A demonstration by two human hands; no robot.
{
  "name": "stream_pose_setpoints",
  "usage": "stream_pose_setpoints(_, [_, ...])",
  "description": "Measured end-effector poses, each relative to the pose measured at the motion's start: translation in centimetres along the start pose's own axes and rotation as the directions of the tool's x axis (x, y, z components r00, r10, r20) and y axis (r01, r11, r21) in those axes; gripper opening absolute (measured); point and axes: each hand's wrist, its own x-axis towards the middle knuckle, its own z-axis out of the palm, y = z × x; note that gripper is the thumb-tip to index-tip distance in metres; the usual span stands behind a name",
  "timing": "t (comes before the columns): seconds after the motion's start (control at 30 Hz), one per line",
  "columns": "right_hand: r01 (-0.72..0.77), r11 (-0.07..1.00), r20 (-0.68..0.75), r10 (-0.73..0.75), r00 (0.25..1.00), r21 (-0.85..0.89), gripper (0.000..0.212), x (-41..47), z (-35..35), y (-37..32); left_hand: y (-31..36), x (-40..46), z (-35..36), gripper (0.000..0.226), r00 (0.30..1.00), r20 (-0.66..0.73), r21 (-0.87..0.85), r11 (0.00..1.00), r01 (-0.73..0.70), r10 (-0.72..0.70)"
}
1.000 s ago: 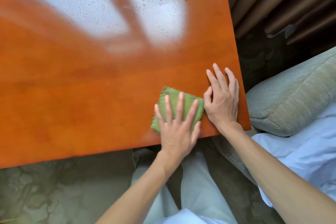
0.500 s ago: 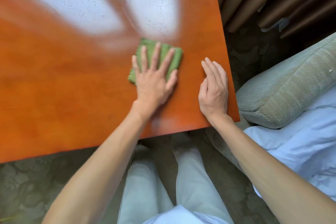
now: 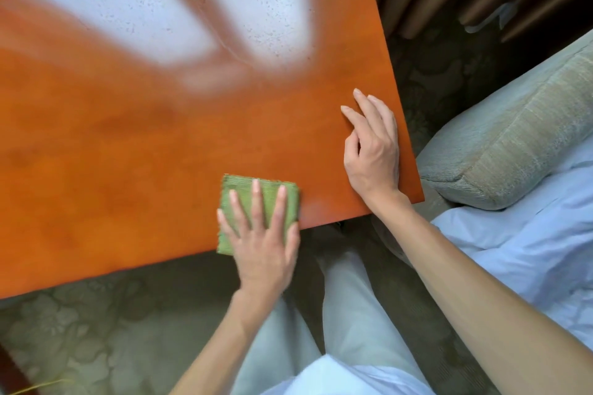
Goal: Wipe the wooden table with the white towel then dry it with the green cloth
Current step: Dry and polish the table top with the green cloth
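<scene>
Head view: my left hand (image 3: pixel 261 244), fingers straight and spread, presses the folded green cloth (image 3: pixel 256 202) flat at the near edge of the wooden table (image 3: pixel 112 154). Right hand (image 3: pixel 372 151) rests on the table's right edge, fingers loosely extended, holding nothing.

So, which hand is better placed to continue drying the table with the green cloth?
The left hand: it already presses flat on the green cloth at the table's near edge. The right hand rests on bare wood, apart from the cloth.
</scene>
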Motion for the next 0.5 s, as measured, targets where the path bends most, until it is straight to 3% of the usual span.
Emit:
stream_pose_setpoints(0.23, [-0.026,0.983,0.069,0.014,0.998,0.179,0.046,0.9,-1.7,1.1,10.3,3.5,0.5,0.06,0.975,0.052,0.012,0.976,-0.216,0.215])
stream_pose_setpoints(0.37, [-0.042,0.989,0.003,0.042,0.999,0.144,0.043,1.6,-2.9,3.2,11.0,10.0,-0.6,0.058,0.946,-0.008,-0.006,0.946,-0.325,0.325])
stream_pose_setpoints(0.5, [-0.028,0.978,-0.038,0.037,0.999,0.205,0.042,1.6,-2.8,4.1,8.7,19.5,-2.1,0.059,0.943,-0.05,0.042,0.944,-0.327,0.328])
